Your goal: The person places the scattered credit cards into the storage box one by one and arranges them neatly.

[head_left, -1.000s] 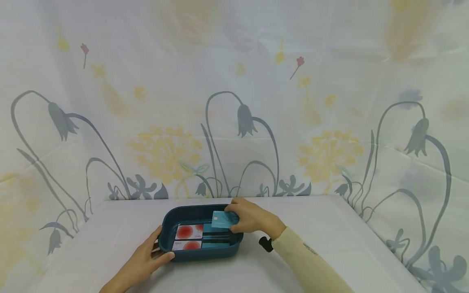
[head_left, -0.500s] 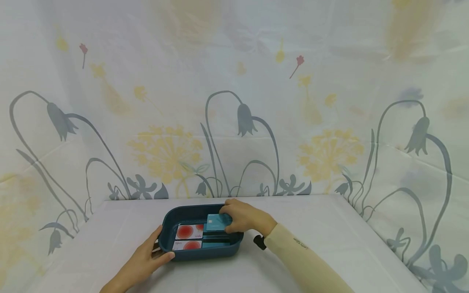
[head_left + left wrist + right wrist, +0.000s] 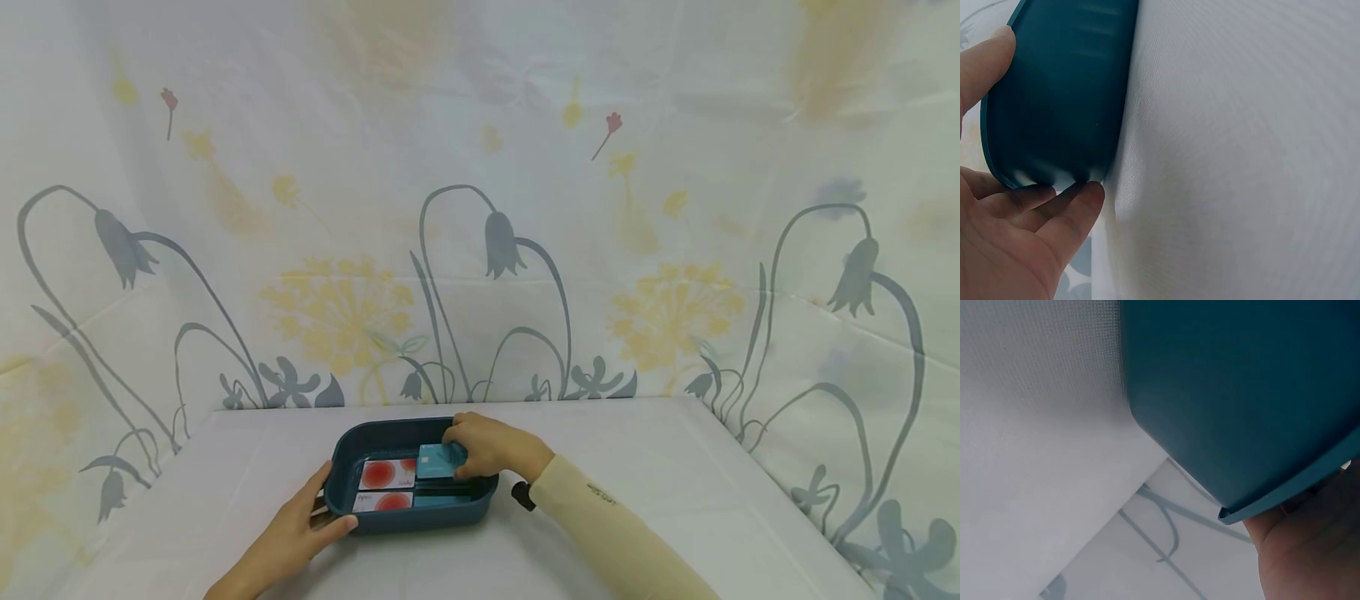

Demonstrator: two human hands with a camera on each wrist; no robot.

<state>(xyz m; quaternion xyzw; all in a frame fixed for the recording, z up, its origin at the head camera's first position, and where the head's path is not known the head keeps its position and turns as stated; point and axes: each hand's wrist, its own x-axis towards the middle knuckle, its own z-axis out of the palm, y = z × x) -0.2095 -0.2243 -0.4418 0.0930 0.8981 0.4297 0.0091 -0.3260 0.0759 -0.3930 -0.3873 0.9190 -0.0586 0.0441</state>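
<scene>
In the head view a dark teal tray lies on the white table, several cards inside it. My left hand holds its near left corner; in the left wrist view the thumb sits at the rim and the fingertips rest against the outer wall. Reaching over the right end, my right hand pinches a light blue bank card at its right edge, low inside the tray. Two white cards with red circles lie side by side on the left. Blue cards with black stripes lie on the right, partly covered.
The white-clothed table stretches around the tray. Behind it hangs a pale flower-printed curtain. A small black object shows at my right wrist, by the beige sleeve. The tray's outer wall fills much of the right wrist view.
My right hand has moved left and slightly toward me with the blue bank card, bringing it down near the striped cards. The left hand and the tray have stayed in place.
</scene>
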